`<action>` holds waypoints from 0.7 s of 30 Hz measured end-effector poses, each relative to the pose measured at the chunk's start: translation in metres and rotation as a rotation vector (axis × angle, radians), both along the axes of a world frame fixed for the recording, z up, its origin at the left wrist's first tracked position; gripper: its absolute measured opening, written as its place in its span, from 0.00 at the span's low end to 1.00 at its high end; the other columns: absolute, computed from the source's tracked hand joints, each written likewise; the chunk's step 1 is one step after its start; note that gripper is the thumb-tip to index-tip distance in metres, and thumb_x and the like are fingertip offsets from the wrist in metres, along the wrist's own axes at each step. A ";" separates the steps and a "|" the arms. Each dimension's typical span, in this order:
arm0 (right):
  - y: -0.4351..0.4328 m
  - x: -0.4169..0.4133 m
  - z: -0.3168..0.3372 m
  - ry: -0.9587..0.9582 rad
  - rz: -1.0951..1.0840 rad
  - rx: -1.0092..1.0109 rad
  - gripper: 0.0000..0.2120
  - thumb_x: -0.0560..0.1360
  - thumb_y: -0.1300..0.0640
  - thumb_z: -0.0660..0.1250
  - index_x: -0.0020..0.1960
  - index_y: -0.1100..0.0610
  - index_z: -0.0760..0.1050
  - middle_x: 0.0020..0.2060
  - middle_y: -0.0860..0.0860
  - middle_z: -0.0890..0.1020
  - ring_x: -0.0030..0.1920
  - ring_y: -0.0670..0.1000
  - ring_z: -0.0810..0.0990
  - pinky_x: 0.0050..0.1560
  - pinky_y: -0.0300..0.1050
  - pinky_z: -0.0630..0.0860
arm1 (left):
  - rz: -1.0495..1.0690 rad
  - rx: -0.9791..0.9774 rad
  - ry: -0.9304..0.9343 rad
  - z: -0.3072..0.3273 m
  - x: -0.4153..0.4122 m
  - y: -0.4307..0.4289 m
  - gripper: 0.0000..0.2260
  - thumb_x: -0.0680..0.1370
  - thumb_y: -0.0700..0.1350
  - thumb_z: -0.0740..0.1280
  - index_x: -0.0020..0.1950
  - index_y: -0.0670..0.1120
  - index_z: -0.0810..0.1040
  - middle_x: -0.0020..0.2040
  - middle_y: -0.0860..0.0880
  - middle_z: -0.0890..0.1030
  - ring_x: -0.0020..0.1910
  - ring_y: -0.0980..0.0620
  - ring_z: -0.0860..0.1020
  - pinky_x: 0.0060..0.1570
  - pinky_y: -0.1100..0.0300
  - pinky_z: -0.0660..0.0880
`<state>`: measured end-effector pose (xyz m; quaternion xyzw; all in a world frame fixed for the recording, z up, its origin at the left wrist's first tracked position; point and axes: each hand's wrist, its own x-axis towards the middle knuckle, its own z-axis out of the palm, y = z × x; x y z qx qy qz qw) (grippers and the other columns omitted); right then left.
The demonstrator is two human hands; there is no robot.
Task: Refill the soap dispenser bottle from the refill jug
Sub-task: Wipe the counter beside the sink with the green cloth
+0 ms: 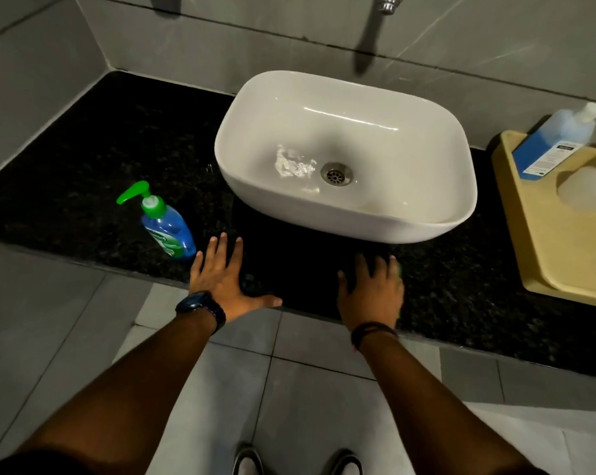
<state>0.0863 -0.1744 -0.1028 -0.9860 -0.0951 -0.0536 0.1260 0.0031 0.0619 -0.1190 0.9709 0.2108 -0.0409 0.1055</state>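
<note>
Left hand (pixel 226 284) lies flat and open on the dark granite surface (pixel 94 159), fingers spread, holding nothing. Right hand (pixel 372 289) rests palm-down near the front edge; a sliver of green shows beside its fingers, but I cannot tell whether it grips anything. Just beyond the left fingertips stands the soap dispenser bottle (pixel 166 228), blue with a green pump, close but untouched. Further back sits the white basin (pixel 344 152), and off to the right a yellow tray (pixel 564 255) carries the blue refill jug (pixel 553 142), well apart from the dispenser. My call: take the dispenser first, unscrew the pump, and bring jug and bottle together near the basin so drips land safely.
</note>
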 end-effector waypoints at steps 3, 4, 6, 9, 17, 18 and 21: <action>0.043 -0.005 0.001 0.040 0.239 0.006 0.24 0.75 0.44 0.60 0.69 0.50 0.67 0.67 0.60 0.69 0.72 0.61 0.58 0.67 0.62 0.59 | 0.010 -0.007 0.013 -0.001 -0.001 -0.001 0.62 0.49 0.84 0.49 0.75 0.54 0.39 0.77 0.49 0.42 0.75 0.50 0.39 0.72 0.48 0.41; 0.055 -0.006 0.001 0.055 0.328 0.003 0.24 0.75 0.44 0.60 0.70 0.49 0.66 0.68 0.58 0.68 0.73 0.60 0.57 0.68 0.62 0.57 | 0.008 -0.016 0.019 0.000 -0.001 -0.001 0.62 0.49 0.84 0.50 0.75 0.54 0.39 0.77 0.49 0.42 0.75 0.50 0.39 0.72 0.48 0.41; 0.073 -0.006 0.002 0.076 0.504 -0.004 0.25 0.75 0.43 0.59 0.70 0.47 0.64 0.70 0.55 0.67 0.74 0.58 0.54 0.70 0.61 0.54 | -0.001 -0.026 0.034 0.001 -0.001 0.000 0.62 0.49 0.83 0.52 0.75 0.54 0.39 0.77 0.49 0.41 0.75 0.50 0.38 0.72 0.48 0.40; 0.073 -0.002 0.001 0.073 0.754 -0.010 0.25 0.74 0.42 0.60 0.70 0.44 0.64 0.71 0.51 0.66 0.74 0.55 0.53 0.71 0.59 0.53 | -0.033 -0.029 0.055 0.005 -0.003 0.001 0.62 0.49 0.83 0.53 0.74 0.53 0.37 0.77 0.49 0.39 0.74 0.50 0.37 0.71 0.49 0.39; -0.040 0.021 0.004 0.042 0.792 0.012 0.24 0.73 0.43 0.63 0.68 0.45 0.68 0.69 0.52 0.70 0.73 0.57 0.60 0.69 0.60 0.62 | -0.079 0.028 0.113 0.011 -0.005 0.000 0.64 0.48 0.84 0.52 0.73 0.53 0.33 0.76 0.49 0.37 0.74 0.49 0.36 0.72 0.48 0.39; -0.057 0.024 0.004 0.034 0.749 0.026 0.24 0.73 0.44 0.64 0.68 0.47 0.70 0.68 0.54 0.72 0.72 0.59 0.61 0.66 0.61 0.65 | -0.076 0.030 0.111 0.011 -0.005 0.000 0.63 0.48 0.84 0.50 0.74 0.53 0.33 0.77 0.49 0.37 0.74 0.49 0.36 0.72 0.48 0.39; -0.101 0.031 0.004 0.015 0.495 0.037 0.23 0.73 0.44 0.63 0.66 0.51 0.72 0.65 0.57 0.73 0.71 0.61 0.63 0.62 0.64 0.69 | -0.055 0.046 0.086 0.011 -0.005 -0.002 0.60 0.51 0.84 0.44 0.74 0.53 0.36 0.77 0.48 0.39 0.75 0.49 0.38 0.73 0.48 0.41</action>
